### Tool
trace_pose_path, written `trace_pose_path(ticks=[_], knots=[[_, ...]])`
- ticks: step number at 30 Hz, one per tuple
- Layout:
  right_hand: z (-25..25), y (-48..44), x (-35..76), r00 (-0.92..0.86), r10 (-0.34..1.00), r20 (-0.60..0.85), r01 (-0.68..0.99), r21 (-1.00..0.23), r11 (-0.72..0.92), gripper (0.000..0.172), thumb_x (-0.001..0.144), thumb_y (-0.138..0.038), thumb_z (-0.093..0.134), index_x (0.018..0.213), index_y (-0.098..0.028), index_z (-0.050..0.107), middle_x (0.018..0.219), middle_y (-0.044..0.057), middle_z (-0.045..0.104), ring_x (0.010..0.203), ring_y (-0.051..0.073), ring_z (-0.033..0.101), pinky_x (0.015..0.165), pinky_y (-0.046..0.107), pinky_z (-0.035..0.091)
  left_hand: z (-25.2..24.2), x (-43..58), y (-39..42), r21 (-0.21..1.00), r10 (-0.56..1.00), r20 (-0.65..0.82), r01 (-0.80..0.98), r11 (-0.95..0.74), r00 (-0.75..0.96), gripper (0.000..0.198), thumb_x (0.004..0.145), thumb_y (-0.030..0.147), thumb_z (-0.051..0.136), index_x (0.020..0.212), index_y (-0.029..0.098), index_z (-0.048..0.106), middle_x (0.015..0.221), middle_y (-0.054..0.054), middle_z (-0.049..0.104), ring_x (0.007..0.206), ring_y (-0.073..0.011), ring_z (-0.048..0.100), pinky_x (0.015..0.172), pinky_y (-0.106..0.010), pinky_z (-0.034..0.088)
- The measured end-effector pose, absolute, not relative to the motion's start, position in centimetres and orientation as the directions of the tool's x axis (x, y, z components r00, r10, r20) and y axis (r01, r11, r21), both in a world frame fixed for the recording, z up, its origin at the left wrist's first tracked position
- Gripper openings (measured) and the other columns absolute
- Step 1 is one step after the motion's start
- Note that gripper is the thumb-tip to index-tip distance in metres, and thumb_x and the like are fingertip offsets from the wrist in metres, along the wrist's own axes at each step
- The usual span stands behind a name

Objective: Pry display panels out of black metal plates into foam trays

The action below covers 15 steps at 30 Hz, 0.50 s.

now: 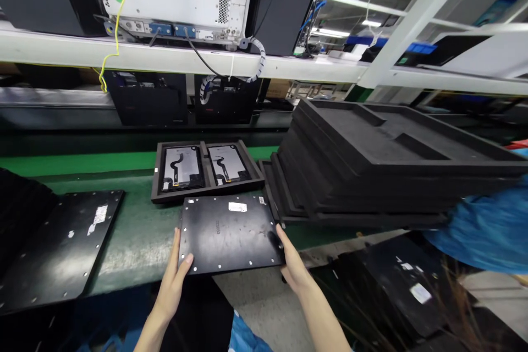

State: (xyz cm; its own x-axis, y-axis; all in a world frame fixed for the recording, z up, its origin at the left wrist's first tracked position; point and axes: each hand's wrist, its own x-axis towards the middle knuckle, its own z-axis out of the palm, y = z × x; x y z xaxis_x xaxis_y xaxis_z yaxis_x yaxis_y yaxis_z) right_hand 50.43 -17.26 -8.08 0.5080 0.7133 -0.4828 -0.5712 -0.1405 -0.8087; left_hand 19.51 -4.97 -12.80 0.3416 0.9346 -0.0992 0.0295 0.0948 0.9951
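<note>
A green surface (136, 231) is running across the workspace, carrying a tall stack of black foam trays (383, 159) on the right. At left, a large black plate (78, 242) studded with round silvery dots is lying by the near edge. In the middle, a single foam tray (207, 170) is cradling two display panels (190, 162) side by side, their dark ribbon cables (176, 173) showing. Just in front of that tray, a person is holding a flat black case (235, 239) at a tilt, its near side jutting past the surface. The left hand (173, 280)'s fingers are gripping its left edge; the right hand (292, 258)'s fingers are clasping the right edge. A white label (237, 207) is marking the case's far side.
</note>
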Motion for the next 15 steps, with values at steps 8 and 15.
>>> trace_pose_path(ticks=[8,15], knots=[[-9.1,-17.2,49.5,0.529,0.782,-0.328,-0.341,-0.927,-0.158,0.068,0.089,-0.078,0.079,0.141,-0.033,0.077,0.166,-0.002,0.058,0.169,0.026,0.030,0.142,0.049,0.011,-13.2,17.8,-3.7,0.944,0.884,-0.216,-0.142,0.297,0.414,0.087,0.101,0.065,0.062,0.177,0.034,0.032,0.180,-0.002,0.042,0.168,-0.0342,0.034,0.141,-0.049,0.024],[-8.7,-16.9,50.9,0.468,0.747,-0.472,-0.509,-0.835,-0.209,0.068,0.091,-0.080,0.073,0.131,-0.027,0.082,0.152,0.005,0.071,0.159,0.031,0.048,0.137,0.048,0.031,-13.1,18.0,-3.7,0.980,0.897,-0.142,-0.067,0.187,0.419,0.085,0.106,0.067,0.055,0.179,0.035,0.026,0.187,0.003,0.019,0.175,-0.0259,0.011,0.143,-0.043,0.011]])
